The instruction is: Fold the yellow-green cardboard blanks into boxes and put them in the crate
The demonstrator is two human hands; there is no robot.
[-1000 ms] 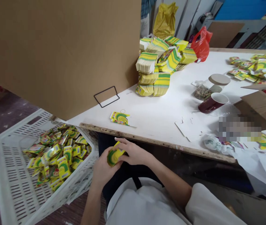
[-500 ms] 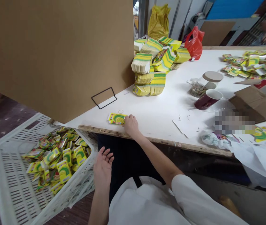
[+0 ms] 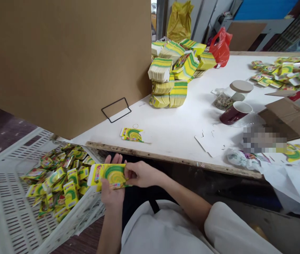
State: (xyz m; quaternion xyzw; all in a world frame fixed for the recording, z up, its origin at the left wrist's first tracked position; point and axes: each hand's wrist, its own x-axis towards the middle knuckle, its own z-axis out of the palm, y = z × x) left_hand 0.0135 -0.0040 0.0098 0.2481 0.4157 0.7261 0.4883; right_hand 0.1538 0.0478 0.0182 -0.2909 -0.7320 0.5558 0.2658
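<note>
A yellow-and-green printed carton [image 3: 111, 175], which looks flat, is held in front of the table edge by both hands. My left hand [image 3: 112, 195] grips its left part, thumb on the printed face and fingers behind. At the right end, my right hand [image 3: 144, 174] pinches it with bent fingers. Similar cartons [image 3: 132, 134] lie on the white table just beyond my hands, by a small rubber band [image 3: 135, 126]. To the left, a white plastic crate [image 3: 1, 190] contains many small yellow-green packets [image 3: 70, 194].
Bundled flat cartons [image 3: 178, 94] are stacked beside a large cardboard box [image 3: 67, 63]. Farther right are a maroon mug [image 3: 231, 114], a glass jar [image 3: 225, 100], an open brown box [image 3: 289, 116] and a packet pile [image 3: 287, 72]. The table's wooden edge [image 3: 165, 158] runs before me.
My right hand has come back from the table toward my body with a carton. My left hand, open before, has closed on the carton's left part.
</note>
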